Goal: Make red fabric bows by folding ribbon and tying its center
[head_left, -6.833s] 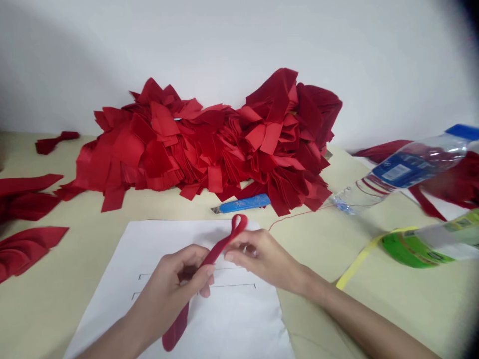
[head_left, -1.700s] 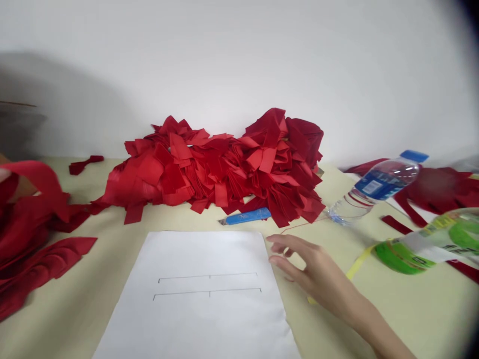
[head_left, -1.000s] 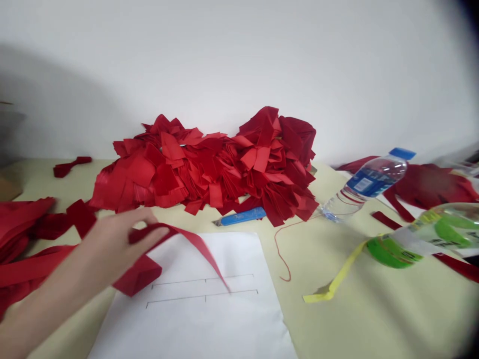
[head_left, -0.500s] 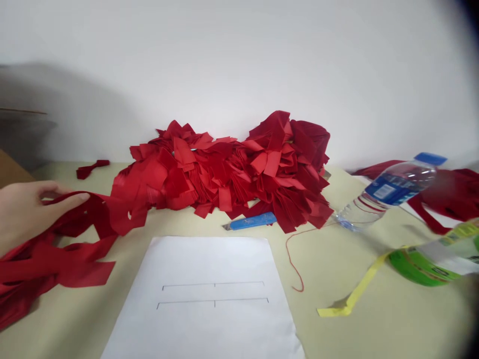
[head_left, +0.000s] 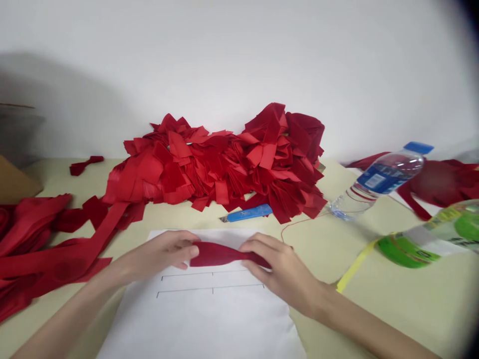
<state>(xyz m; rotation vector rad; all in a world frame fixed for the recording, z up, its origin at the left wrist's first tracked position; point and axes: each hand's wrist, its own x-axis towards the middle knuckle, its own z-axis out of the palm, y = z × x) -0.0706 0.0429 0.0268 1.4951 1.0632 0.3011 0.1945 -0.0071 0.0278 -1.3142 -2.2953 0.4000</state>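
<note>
My left hand [head_left: 157, 252] and right hand [head_left: 279, 271] grip, clamped on one red fabric strip [head_left: 219, 254], over lined paper [head_left: 209, 319]. Large heap of red strips [head_left: 187, 169] beyond, unworked.

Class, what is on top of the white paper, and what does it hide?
The left hand and right hand hold a red fabric strip over the white paper. Two black lines show below; the paper beneath the hands is covered.

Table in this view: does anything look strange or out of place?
Yes. The plastic water bottle lies tilted rather than upright, right of the red fabric pile, and a stray red thread trails loose across the table.
</note>
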